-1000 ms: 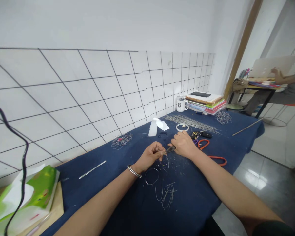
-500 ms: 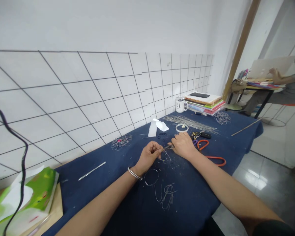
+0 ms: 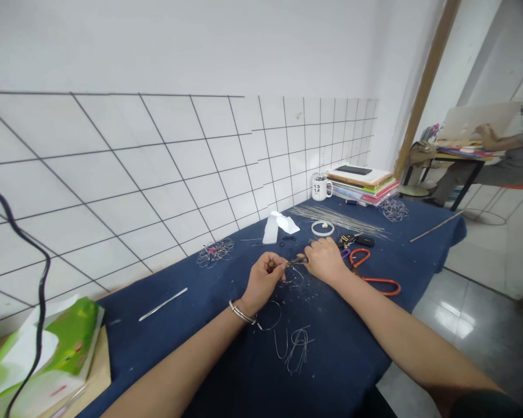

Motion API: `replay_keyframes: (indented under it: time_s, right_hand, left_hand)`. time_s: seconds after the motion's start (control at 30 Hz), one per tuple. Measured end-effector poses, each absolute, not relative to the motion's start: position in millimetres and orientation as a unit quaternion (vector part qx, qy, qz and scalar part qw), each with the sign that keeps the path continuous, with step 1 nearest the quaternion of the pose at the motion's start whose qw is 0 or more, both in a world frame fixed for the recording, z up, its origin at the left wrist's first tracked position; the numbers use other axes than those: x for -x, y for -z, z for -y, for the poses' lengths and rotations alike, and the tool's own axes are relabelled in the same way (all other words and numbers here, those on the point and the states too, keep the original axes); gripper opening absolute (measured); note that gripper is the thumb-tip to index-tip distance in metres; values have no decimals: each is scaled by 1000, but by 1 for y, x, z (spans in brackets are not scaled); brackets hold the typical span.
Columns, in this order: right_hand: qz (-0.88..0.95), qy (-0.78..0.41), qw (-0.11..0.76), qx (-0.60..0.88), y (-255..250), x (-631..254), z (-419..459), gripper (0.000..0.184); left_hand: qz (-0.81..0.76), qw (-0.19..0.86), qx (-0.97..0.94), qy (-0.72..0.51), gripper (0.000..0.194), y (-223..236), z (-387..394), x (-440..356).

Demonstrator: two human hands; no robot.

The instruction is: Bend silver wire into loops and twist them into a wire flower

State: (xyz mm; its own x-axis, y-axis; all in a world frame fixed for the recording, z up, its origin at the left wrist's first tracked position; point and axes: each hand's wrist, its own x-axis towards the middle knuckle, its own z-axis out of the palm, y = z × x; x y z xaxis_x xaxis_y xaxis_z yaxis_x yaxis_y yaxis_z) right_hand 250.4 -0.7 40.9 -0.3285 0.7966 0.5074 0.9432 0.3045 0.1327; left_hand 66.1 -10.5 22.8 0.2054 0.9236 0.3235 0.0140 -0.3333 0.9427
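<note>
My left hand [image 3: 265, 277] is closed in a pinch on a thin wire loop [image 3: 300, 275], which hangs below the fingertips. In my right hand [image 3: 325, 261] is a pair of pliers [image 3: 295, 261]; their jaws meet the wire close to my left fingertips. The handles are mostly hidden inside the right fist. Under my left wrist a wire ring [image 3: 269, 316] lies on the dark blue cloth [image 3: 226, 360], with a bundle of bent wires [image 3: 300, 348] nearer to me. Scissors with orange handles [image 3: 381, 284] lie beside my right forearm, partly covered by it.
Behind my hands are a white paper piece [image 3: 270, 229], a white ring-shaped roll [image 3: 322, 228], black keys [image 3: 364, 240] and long straight wires [image 3: 340, 217]. A mug [image 3: 320, 187] and stacked books [image 3: 361, 184] stand by the wall. Coiled wire [image 3: 215, 253] lies left. Another person [image 3: 514, 151] sits far right.
My left hand and wrist have shifted very slightly, and the wire loop hangs at a slightly different angle. Both grips stay the same.
</note>
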Motion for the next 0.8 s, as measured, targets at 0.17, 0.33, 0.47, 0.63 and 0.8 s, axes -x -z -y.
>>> replay_keyframes:
  time_s: [0.17,0.33,0.47,0.63,0.8]
  right_hand:
    - [789,201,163,557,-41,-250,1,36]
    - [792,190,151,561,-39,-249,0,39]
    - [792,181,142,566,-37,-249,-2,39]
    - [794,173,135,567,-34,-249,-4,39]
    - [798,158,126,567,-33,-250,-6,38]
  left_hand:
    - [-373,451,-622,-520,15,-23,11,-67]
    - [-374,452,-618,-523,16,-23,11,-68]
    - [-379,443,-623,-521,15,-22,11,-67]
    - [-373,450,-619,-525,15,-22,11,-67]
    - [-366,456,-623,-520,13,-22,10,-67]
